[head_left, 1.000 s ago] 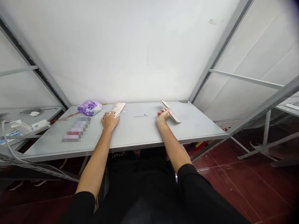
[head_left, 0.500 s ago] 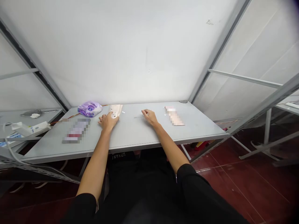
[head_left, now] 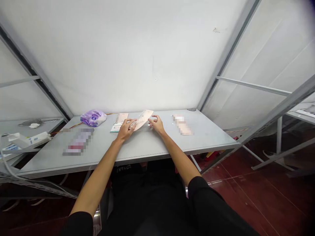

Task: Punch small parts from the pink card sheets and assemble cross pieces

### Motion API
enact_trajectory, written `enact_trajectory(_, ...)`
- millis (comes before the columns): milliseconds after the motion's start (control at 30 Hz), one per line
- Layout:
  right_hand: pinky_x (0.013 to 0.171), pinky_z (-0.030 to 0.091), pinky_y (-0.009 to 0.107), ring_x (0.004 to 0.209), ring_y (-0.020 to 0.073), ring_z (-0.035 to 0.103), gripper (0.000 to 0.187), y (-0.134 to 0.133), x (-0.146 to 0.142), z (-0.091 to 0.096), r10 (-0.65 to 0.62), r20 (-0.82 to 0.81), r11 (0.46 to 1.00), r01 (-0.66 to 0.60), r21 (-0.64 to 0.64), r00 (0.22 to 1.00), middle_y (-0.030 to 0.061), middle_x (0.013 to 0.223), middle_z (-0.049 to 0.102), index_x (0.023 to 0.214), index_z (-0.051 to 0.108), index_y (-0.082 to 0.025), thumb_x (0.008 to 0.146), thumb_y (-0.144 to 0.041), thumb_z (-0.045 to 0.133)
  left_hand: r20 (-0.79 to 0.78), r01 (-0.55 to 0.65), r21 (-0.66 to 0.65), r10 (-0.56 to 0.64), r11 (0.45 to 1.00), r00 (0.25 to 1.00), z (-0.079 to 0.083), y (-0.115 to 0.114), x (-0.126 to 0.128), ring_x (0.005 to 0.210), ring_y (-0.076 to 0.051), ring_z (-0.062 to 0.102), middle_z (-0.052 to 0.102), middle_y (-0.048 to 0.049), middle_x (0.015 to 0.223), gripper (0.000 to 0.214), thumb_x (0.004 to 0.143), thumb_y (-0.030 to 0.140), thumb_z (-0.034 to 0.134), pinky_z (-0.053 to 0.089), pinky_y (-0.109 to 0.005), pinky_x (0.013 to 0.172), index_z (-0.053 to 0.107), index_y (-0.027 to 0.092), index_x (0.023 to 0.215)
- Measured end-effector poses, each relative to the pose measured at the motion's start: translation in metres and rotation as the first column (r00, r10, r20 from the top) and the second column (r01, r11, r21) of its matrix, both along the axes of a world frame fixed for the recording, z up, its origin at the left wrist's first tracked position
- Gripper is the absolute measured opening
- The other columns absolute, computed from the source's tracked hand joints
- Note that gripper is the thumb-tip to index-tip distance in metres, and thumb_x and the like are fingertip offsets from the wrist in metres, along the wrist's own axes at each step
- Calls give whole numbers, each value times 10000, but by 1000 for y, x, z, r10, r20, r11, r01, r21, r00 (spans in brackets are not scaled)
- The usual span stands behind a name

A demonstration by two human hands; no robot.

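My left hand [head_left: 126, 130] is closed on the lower left end of a pale pink printed paper slip [head_left: 145, 117], which is tilted up above the table. A row of small dark marks runs across the slip near my fingers; I cannot tell whether it is print or a clear ruler. Beside the slip's right edge is my right hand [head_left: 157, 125], its fingers curved and apart. Left of the slip lies another pink printed paper [head_left: 122, 117], with a white and green-edged printed piece [head_left: 115, 127] at its near end.
A purple and white soft pack [head_left: 93, 118] stands at the table's back left. Blurred-out flat items lie on the left [head_left: 79, 141] and right [head_left: 183, 125] of the grey table [head_left: 209, 132]. A white wall closes off the back; metal frame posts rise at both sides.
My left hand has moved right, bringing a pink slip off the papers and raising it. The white, green-edged piece is now uncovered. My right hand has stayed nearly in place, its fingers spreading.
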State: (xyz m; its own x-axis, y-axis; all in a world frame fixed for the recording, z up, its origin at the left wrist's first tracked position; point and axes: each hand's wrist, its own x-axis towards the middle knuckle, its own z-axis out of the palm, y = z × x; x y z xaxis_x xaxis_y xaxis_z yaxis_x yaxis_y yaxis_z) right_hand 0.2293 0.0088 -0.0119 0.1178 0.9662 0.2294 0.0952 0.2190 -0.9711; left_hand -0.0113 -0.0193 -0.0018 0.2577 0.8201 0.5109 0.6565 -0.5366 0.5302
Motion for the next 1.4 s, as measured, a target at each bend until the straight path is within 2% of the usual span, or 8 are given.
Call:
enact_trajectory(167,387,394,197,522,126,605,736,-2,2,0,-7,-48,999,4,-51,999,-56,760,682,1319,430,-246,708,-371,822,-69,126,-20,-127,992,989,-4,-2,7,1152,-256,608,532,-99,1376,536,961,498,469,525,-399,1002,626,266,1419)
enact_trajectory(300,414,439,200,527,126,614,773,-1,4,0,-4,-70,998,0,-58,998,-70,741,683,1361,421,-247,690,-270,803,-43,63,66,-60,996,997,-3,-1,5,1089,-261,616,537,-111,1335,492,968,482,482,540,-412,967,659,258,1369)
enact_trajectory(633,528,557,242,663,169,720,344,5,21,2,-181,-159,983,181,-13,971,7,777,728,1095,636,-203,753,-218,667,45,-271,40,269,962,962,3,5,-7,1198,-299,573,530,-113,1284,486,905,501,565,452,-436,1115,691,233,1290)
enact_trajectory(833,671,569,272,641,172,716,85,3,18,-5,-162,245,987,153,55,956,10,638,704,835,690,-202,809,-201,610,147,-476,-40,476,879,867,0,14,-18,1240,-324,534,534,-140,1263,505,896,492,626,430,-466,1120,692,205,1307)
enact_trajectory(967,758,550,292,658,176,697,101,3,16,-10,-182,488,982,134,133,854,26,657,716,802,712,-203,838,-209,617,130,-442,-11,440,897,888,-4,17,-18,1242,-331,528,536,-139,1268,501,879,493,664,406,-475,1138,711,205,1287)
enact_trajectory(1167,770,534,304,701,183,652,232,2,12,-5,-232,495,967,146,207,837,53,709,720,731,701,-206,893,-358,633,139,-406,1,402,914,905,-5,15,-16,1246,-336,535,543,-145,1272,508,878,501,663,402,-492,1148,717,196,1281)
enact_trajectory(1300,508,447,243,470,112,518,440,-4,5,3,87,247,995,-96,24,965,41,631,678,750,711,-180,933,-558,581,124,-244,83,233,966,965,-6,13,-13,1205,-299,575,563,-119,1235,492,888,515,627,438,-451,1126,713,212,1266)
enact_trajectory(1400,356,256,214,366,63,394,453,-7,2,7,284,-27,948,-286,-138,958,40,649,677,775,683,-155,895,-590,638,41,-7,109,2,994,999,-4,8,-6,1190,-273,596,590,-97,1235,483,895,533,612,460,-411,1109,706,233,1262)
